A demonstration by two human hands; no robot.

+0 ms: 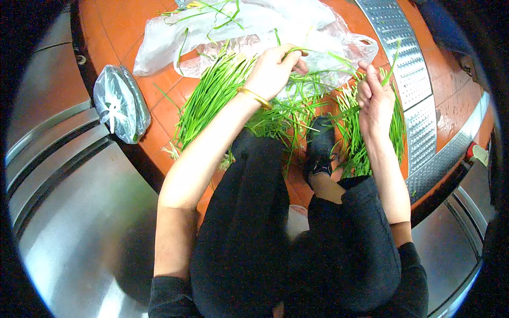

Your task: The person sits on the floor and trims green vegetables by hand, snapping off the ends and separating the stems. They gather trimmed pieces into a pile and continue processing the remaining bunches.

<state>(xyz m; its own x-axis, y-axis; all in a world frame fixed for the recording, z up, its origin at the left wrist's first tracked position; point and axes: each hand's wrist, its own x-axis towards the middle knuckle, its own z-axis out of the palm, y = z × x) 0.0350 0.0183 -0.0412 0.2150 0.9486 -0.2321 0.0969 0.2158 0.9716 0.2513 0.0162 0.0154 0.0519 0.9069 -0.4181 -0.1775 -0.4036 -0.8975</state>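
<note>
My left hand, with a gold-coloured bangle at its wrist, pinches a thin green stalk between thumb and fingers. To the right, my right hand has its fingers curled around green stalks, one of which sticks up past the thumb. A large pile of long green chives or similar stalks lies on the tiled floor below and left of my left hand. Another bundle of stalks lies under and beside my right hand. Loose, tangled pieces are spread between the two.
A translucent plastic bag lies spread beyond the piles, with loose stalks on it. A tied clear bag stands at left. Perforated metal drain covers run along the right. My black shoe stands between the piles; metal cabinets flank me.
</note>
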